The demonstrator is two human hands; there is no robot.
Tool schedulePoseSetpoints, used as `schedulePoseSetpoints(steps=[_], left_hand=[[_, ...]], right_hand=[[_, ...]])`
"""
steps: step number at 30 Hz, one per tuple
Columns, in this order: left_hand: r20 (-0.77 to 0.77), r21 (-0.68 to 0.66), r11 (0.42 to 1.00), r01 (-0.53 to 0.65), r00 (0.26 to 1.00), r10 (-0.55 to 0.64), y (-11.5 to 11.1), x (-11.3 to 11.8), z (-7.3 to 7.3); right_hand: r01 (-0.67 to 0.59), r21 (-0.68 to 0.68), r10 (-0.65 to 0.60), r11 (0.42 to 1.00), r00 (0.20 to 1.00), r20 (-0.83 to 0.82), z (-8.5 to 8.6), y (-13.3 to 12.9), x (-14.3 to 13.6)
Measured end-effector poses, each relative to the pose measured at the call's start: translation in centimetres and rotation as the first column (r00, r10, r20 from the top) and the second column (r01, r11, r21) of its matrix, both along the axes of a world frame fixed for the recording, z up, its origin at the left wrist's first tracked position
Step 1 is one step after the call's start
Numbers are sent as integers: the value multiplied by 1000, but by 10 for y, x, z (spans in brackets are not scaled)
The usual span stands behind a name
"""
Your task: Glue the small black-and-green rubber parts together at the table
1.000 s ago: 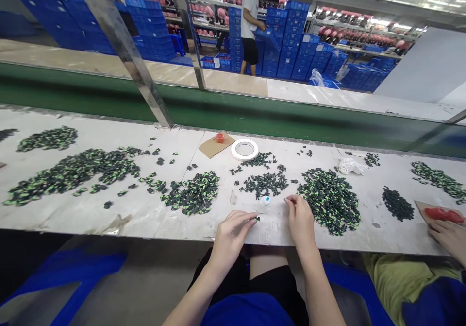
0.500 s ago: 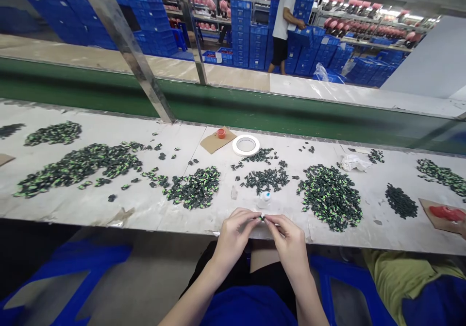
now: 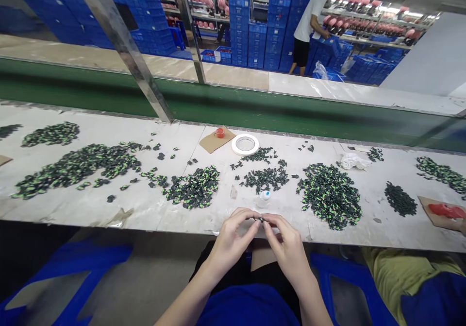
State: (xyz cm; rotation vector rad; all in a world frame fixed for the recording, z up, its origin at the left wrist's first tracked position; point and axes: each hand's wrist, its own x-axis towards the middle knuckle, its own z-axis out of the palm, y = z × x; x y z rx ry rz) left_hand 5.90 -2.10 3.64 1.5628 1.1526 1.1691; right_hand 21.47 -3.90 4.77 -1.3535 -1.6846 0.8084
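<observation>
Between the fingertips of both hands is a small dark part (image 3: 259, 219), pinched over the front edge of the table; its exact shape is too small to make out. My left hand (image 3: 235, 231) grips it from the left, thumb and forefinger closed. From the other side my right hand (image 3: 286, 236) pinches it the same way. Just beyond the fingers stands a small clear bottle (image 3: 262, 198) with a blue-tipped cap. A pile of small dark pieces (image 3: 265, 179) lies behind the bottle. Black-and-green parts are heaped to the left (image 3: 192, 188) and the right (image 3: 329, 197).
A roll of white tape (image 3: 245, 145) lies near a cardboard piece (image 3: 211, 142) bearing a red pot (image 3: 220, 132). More heaps (image 3: 80, 165) spread leftward. A metal post (image 3: 145, 83) rises at the back edge. Across the green belt, a person (image 3: 307, 27) handles blue crates (image 3: 258, 44).
The small part has turned between my fingers, its green now hidden, and my fingertips have shifted slightly. In the background the person has moved to the right with a blue crate.
</observation>
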Motion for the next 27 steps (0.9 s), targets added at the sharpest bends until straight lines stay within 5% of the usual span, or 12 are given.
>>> schedulePoseSetpoints(steps=[7,13,21,27], left_hand=[[99,-143,989,27,995,-13,-3,-2,9],[93,-127,992,15,996,-3,-7,-1,12],[119,-201,978,56,992,-33,-7,-3,13],[164,-257,965,47,986,-4,-6,-2,13]], right_hand=[[86,-88,-105,992,961,-254,-2,-10,-16],[150,-86,-171,985,913,-371,-6,-11,-22],[4,-1,-4,1000,981,-193,1,-5,-6],[154,50,-152,987,987,-50,-2,-8,-7]])
